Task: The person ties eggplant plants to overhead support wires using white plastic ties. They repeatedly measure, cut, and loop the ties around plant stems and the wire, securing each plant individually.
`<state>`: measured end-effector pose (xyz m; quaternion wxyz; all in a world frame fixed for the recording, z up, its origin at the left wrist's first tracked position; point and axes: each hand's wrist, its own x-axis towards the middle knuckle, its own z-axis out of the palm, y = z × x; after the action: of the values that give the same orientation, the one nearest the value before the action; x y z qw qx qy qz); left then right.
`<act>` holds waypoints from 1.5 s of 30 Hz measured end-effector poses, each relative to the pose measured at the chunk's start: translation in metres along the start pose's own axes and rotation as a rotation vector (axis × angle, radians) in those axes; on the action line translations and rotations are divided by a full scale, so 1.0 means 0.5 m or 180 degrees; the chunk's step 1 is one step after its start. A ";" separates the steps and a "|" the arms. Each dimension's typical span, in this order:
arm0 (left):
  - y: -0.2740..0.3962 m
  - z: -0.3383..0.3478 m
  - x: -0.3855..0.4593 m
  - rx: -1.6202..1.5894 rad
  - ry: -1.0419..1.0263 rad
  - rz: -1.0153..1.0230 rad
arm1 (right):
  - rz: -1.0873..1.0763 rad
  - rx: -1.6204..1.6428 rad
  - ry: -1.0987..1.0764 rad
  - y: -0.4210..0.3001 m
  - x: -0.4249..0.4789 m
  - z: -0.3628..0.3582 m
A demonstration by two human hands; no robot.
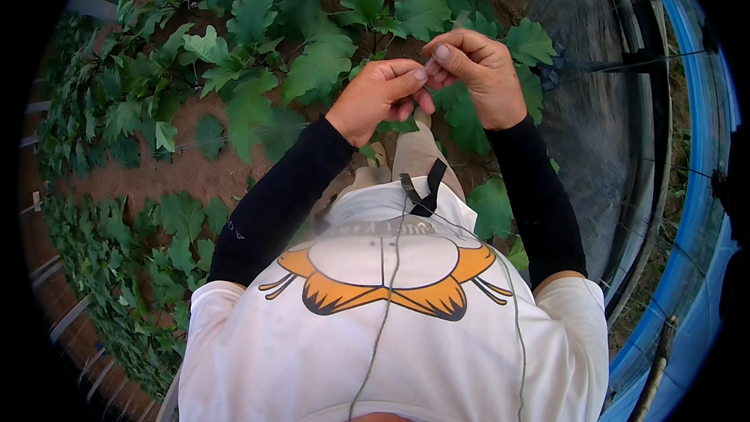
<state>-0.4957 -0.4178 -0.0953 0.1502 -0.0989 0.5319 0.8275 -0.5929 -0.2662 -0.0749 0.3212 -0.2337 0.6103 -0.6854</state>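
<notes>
My left hand (384, 94) and my right hand (477, 73) meet in front of me, raised above eggplant leaves (322, 64). Both thumbs press against bent forefingers, and a small piece of clear, thin plastic (432, 67) is pinched between them. A see-through bit also shows above the right knuckles; whether it belongs to the same piece I cannot tell. Below the hands, a black strap (430, 190) hangs at my waist, and a thin green cord (397, 258) runs down my white shirt (375, 351).
Rows of leafy plants (170, 234) stretch to the left over brown soil (135, 179). Grey plastic film (577, 146) hangs or lies along the right side. Beyond it are a curved frame, blue sheeting (700, 187) and a wooden pole (656, 363).
</notes>
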 end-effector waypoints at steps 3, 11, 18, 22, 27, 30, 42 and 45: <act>0.009 -0.010 -0.005 -0.0054 -0.0036 -0.0018 | 0.0024 -0.0062 -0.0044 -0.007 0.002 0.011; 0.023 0.024 0.066 -0.0389 -0.0491 0.0073 | -0.0020 -0.0007 0.0673 -0.046 -0.014 -0.040; 0.067 0.070 0.103 -0.0699 -0.0680 0.0314 | -0.0285 0.0109 0.1110 -0.092 0.005 -0.087; 0.110 0.099 0.126 -0.0670 -0.0580 0.0629 | -0.0447 0.0799 0.0513 -0.132 0.025 -0.106; 0.138 0.110 0.167 -0.0387 -0.0498 0.0803 | -0.0794 0.0459 0.0518 -0.161 0.049 -0.095; 0.172 0.130 0.181 -0.0605 -0.0650 0.1024 | -0.0820 0.0808 0.0474 -0.193 0.065 -0.118; 0.574 0.096 0.219 -0.2077 0.0165 0.2707 | -0.4024 0.0424 0.2320 -0.674 0.033 -0.280; 0.720 0.187 0.206 -0.1814 -0.0586 0.3285 | -0.4855 -0.2777 0.3566 -0.867 0.049 -0.252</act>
<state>-0.7198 -0.4583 0.2164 -0.2583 0.2081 0.2530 0.9089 -0.7669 -0.1763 0.3326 -0.6388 -0.3015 0.5570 -0.4367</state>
